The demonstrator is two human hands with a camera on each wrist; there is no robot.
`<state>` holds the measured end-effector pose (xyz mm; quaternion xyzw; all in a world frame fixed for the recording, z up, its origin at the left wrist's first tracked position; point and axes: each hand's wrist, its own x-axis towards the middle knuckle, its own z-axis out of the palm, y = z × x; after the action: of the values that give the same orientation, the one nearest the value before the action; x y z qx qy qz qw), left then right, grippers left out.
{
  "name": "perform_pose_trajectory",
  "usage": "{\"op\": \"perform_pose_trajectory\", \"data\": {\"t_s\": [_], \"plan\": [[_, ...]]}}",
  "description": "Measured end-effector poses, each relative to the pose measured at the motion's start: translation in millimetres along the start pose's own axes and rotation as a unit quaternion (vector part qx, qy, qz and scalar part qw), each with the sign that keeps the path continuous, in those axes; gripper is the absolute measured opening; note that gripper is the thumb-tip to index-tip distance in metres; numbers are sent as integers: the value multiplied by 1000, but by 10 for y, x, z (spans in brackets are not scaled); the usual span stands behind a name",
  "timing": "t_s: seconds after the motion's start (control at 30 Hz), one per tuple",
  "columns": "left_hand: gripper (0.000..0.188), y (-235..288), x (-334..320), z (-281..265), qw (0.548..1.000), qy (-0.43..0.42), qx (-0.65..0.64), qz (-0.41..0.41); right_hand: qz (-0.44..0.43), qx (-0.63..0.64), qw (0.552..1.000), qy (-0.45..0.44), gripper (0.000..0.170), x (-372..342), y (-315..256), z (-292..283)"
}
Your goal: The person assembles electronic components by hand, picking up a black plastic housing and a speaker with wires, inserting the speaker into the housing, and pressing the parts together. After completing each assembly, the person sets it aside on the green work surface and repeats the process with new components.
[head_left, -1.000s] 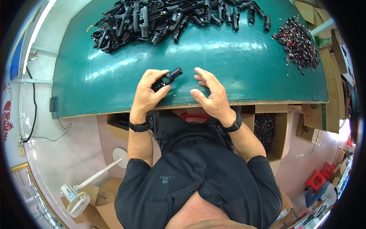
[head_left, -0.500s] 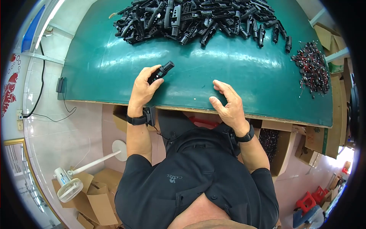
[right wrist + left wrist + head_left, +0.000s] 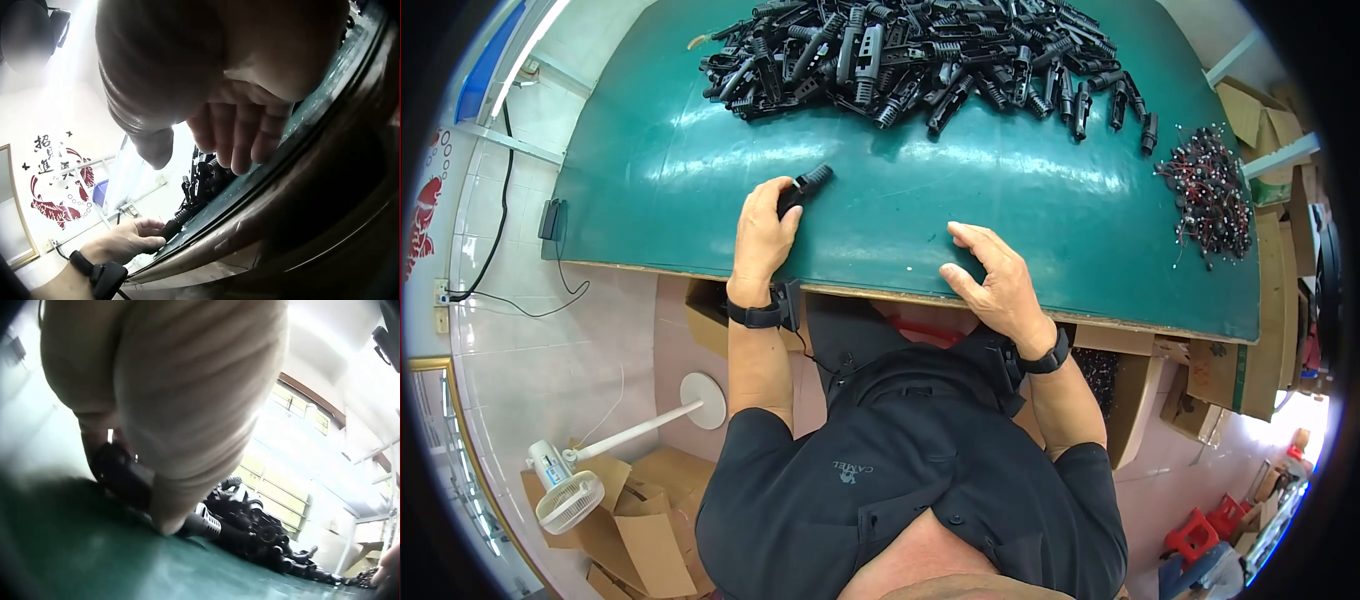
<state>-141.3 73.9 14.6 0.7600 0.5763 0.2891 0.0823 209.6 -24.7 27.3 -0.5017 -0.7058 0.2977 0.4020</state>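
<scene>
My left hand (image 3: 762,228) grips a slotted black plastic part with a ribbed round end (image 3: 818,176), low over the green table (image 3: 880,215). Its ribbed end points away and to the right, while the palm and fingers hide the near end. In the left wrist view, the part's vented tip (image 3: 205,523) shows past the thumb, close to the table surface. My right hand (image 3: 997,277) hovers near the table's front edge, its fingers loosely bent and holding nothing. In the right wrist view, those fingers (image 3: 244,134) hang relaxed, with the thumb apart.
A large heap of similar black parts (image 3: 865,65) covers the far side of the table. At the right lies a pile of small black components with red wires (image 3: 1208,195). Cardboard boxes (image 3: 1230,375) stand beyond the right edge, and a white fan (image 3: 568,490) is at lower left.
My left hand has lowered the black part toward the table and moved slightly left. My right hand has moved away from it to the right. The head view has shifted.
</scene>
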Motion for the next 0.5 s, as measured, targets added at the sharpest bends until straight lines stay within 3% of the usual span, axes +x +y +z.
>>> {"op": "perform_pose_trajectory", "data": {"t_s": [0.3,0.4,0.5], "plan": [[49,-5,-122,-157,996,1,-12,-89,-64,-100,990,-77,53,305,33,-190],[49,-142,-90,-134,988,58,-10,-142,-93,-164,979,-82,57,810,62,-180],[51,-169,-119,-140,989,72,-23,-129,-77,-149,983,-67,58,1342,147,56]]}}
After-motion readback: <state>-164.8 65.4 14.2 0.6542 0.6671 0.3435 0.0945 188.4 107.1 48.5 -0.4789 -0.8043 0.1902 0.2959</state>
